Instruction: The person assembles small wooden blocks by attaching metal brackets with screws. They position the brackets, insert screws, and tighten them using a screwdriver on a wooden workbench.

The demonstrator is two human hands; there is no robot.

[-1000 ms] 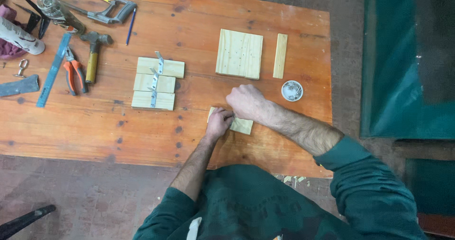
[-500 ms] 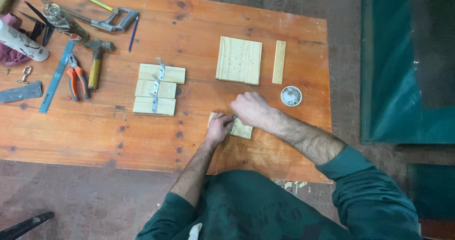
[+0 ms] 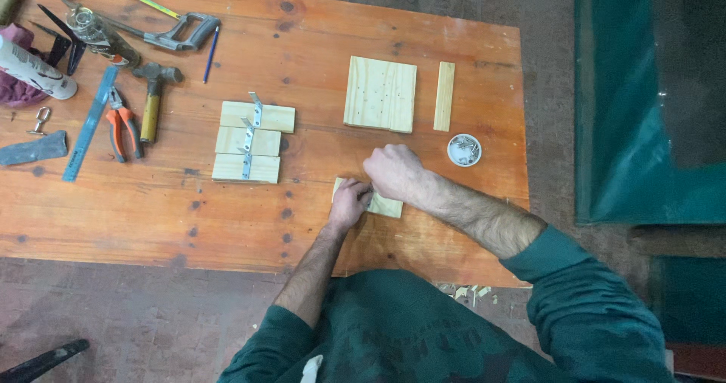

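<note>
While both hands meet over a small pale pine block (image 3: 384, 205) on the orange wooden table (image 3: 302, 224), the left hand (image 3: 349, 204) pinches something tiny against it. The right hand (image 3: 393, 173) is curled shut above; its grip is hidden.

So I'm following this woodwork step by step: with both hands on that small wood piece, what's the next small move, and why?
Probably keep the left hand pressing the small wood block flat while the right hand works at its top edge. Both hands meet there, and whatever small part they pinch is hidden.
</note>
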